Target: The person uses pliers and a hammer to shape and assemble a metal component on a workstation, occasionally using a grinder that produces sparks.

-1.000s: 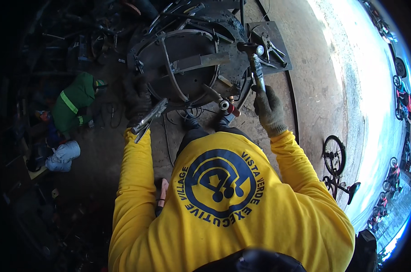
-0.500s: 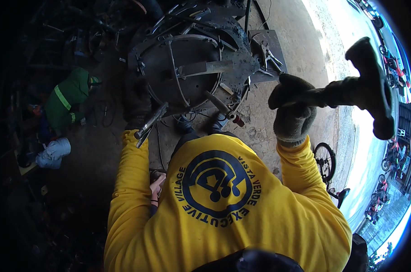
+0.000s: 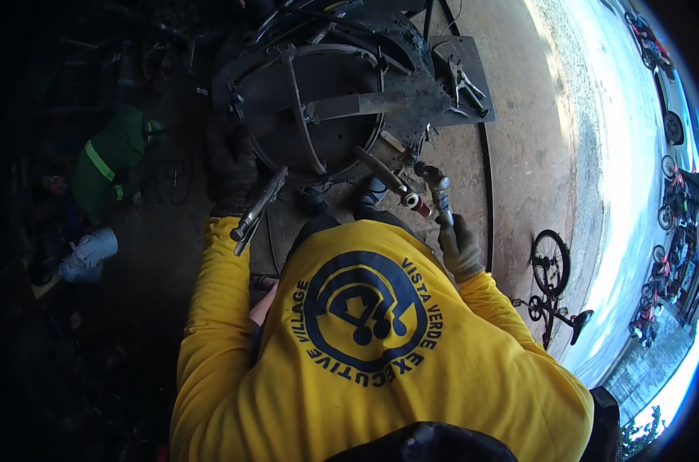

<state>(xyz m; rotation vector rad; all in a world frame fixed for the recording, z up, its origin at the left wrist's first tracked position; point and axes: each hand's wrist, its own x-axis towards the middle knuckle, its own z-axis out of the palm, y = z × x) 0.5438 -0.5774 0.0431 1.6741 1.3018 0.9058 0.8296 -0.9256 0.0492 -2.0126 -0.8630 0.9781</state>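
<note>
My right hand (image 3: pixel 461 248), in a grey-brown knit glove, is closed round the handle of a hammer (image 3: pixel 435 179). The hammer's metal head is low, just right of a tool with a round metal end and a red tip (image 3: pixel 395 185) at the ring's near right edge. At the near left edge of the round metal frame (image 3: pixel 295 108) is my gloved left hand (image 3: pixel 234 173); deep shadow hides its fingers. Right beside it, locking pliers (image 3: pixel 260 204) sit at the frame's edge, and I cannot tell whether the hand grips them. A flat bar (image 3: pixel 355 106) lies across the frame.
A dark steel table (image 3: pixel 422 108) carries the frame. More locking pliers (image 3: pixel 465 86) lie on a plate at its right. A person in green (image 3: pixel 114 158) is low at the left. To the right are a bicycle (image 3: pixel 549 281) and parked motorcycles (image 3: pixel 648 296) beyond.
My right hand has swung the hammer down and inward, from raised at the right to low beside the red-tipped tool. My left hand stays nearly where it was.
</note>
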